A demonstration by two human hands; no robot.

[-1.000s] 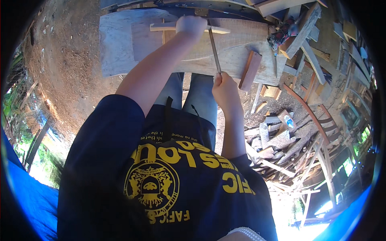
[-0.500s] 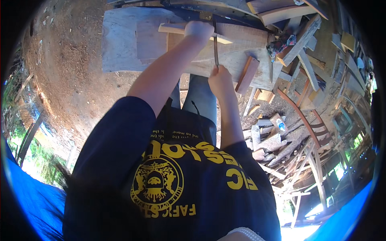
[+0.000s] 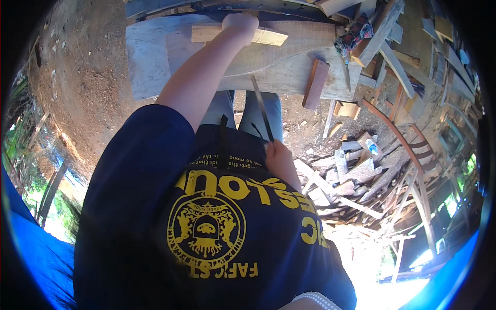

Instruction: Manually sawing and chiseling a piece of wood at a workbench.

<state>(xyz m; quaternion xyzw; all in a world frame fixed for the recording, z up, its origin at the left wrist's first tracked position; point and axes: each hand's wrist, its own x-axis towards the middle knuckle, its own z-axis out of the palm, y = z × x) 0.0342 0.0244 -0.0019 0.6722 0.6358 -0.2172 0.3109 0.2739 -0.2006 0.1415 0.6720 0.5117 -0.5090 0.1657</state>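
Observation:
My left hand [image 3: 241, 25] is wrapped round a short pale strip of wood [image 3: 271, 36], pressing it against the far part of a broad wooden board [image 3: 147, 57]. In my right hand [image 3: 280, 159], close to my body, is a long narrow dark metal tool [image 3: 262, 109]. Its tip points away from me toward the board's near edge, apart from the wood strip. Whether it is a file or a blade I cannot tell. A reddish-brown wood block [image 3: 316, 83] lies on the board to the right.
A crumpled patterned cloth [image 3: 356, 35] sits at the board's right end, with a thin pointed dark piece [image 3: 347, 75] beside it. Offcuts and planks [image 3: 395, 70] crowd the right. Below them are a curved brown wooden frame [image 3: 395, 129] and a scrap heap [image 3: 364, 173]. Bare dirt [image 3: 88, 67] spreads left.
My right hand has pulled the metal tool back toward my body, off the wood strip. My left hand still holds the strip, whose broad face now shows more. The view has shifted slightly.

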